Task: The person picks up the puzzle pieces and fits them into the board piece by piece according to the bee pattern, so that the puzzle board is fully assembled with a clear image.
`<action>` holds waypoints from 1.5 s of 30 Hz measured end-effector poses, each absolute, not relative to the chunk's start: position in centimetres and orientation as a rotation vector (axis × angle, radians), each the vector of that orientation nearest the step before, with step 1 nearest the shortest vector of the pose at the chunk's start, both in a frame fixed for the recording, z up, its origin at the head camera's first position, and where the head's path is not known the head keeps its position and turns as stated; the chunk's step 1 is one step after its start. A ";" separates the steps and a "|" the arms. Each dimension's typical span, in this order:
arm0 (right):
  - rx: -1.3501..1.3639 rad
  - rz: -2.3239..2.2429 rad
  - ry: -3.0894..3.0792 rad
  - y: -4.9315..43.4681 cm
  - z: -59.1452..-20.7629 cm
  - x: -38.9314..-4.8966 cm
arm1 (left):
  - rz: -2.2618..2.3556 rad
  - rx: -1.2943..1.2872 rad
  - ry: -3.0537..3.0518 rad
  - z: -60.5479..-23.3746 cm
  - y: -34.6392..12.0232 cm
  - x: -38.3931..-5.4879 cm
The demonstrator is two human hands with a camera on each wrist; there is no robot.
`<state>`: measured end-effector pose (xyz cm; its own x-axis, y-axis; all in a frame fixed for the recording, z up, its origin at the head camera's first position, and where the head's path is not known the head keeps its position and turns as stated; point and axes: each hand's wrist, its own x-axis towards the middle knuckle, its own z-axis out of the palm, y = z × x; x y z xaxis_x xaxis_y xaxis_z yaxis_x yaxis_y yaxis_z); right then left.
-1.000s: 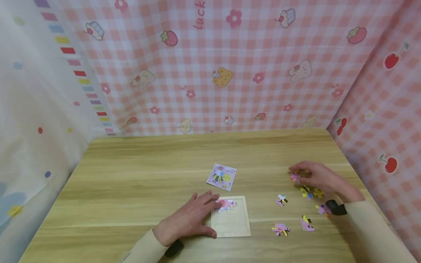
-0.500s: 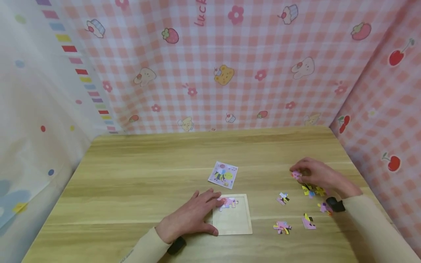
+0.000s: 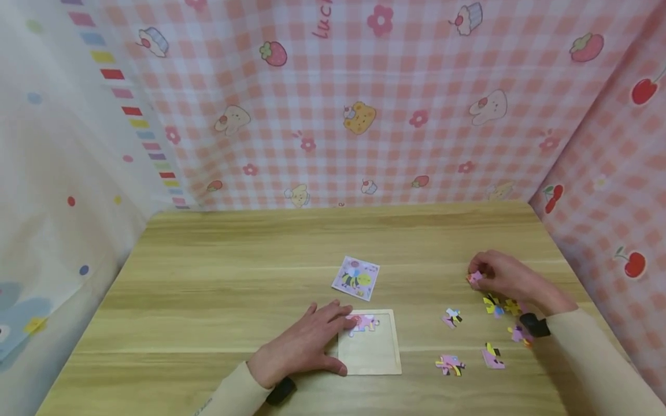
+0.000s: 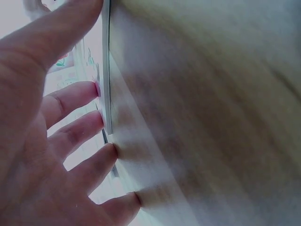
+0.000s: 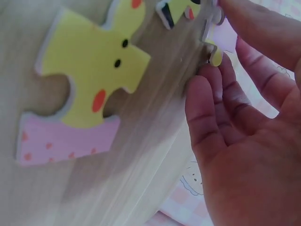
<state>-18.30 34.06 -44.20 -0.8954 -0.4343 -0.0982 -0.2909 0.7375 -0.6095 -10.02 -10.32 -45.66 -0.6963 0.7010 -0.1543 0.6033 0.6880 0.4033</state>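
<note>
My left hand [image 3: 299,346] lies with spread fingers on the left edge of a shallow wooden puzzle tray [image 3: 372,358]. Its index fingertip touches the joined pink puzzle pieces [image 3: 366,325] along the tray's top; part of them is hidden under that finger. At the right of the table, my right hand [image 3: 512,280] pinches a pink puzzle piece [image 3: 474,278] between thumb and fingers. The right wrist view shows this piece [image 5: 223,35] with a yellow tab, held edge-on. A yellow-and-pink piece [image 5: 94,70] lies close to that hand.
Behind the tray lies a square bee picture card [image 3: 356,278]. Several loose pieces are scattered right of the tray, among them a white-and-black one [image 3: 452,318], a pink one [image 3: 450,364] and a yellow-and-pink one [image 3: 492,356]. Patterned curtains [image 3: 312,104] enclose the table's back and sides.
The right hand's fingers have drawn in closer around the pink puzzle piece, which has turned a little. The left hand keeps its place on the tray. The head view has shifted slightly.
</note>
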 end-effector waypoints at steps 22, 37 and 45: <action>-0.485 -1.007 2.824 34.3 -42.4 -14.9 | 0.500 1.034 2.610 -45.7 -10.2 -9.9; -0.647 -1.120 2.940 31.7 -42.3 -12.6 | 0.477 0.994 2.591 -45.6 -9.9 -10.3; -0.597 -1.196 2.879 30.5 -42.5 -11.8 | 0.480 1.001 2.595 -45.8 -10.0 -10.1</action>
<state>-11.81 30.47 -42.51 -0.9287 -0.3290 0.1709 -0.3533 0.6454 -0.6772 -10.06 -10.04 -45.78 -0.7043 0.6890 -0.1713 0.5821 0.6985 0.4162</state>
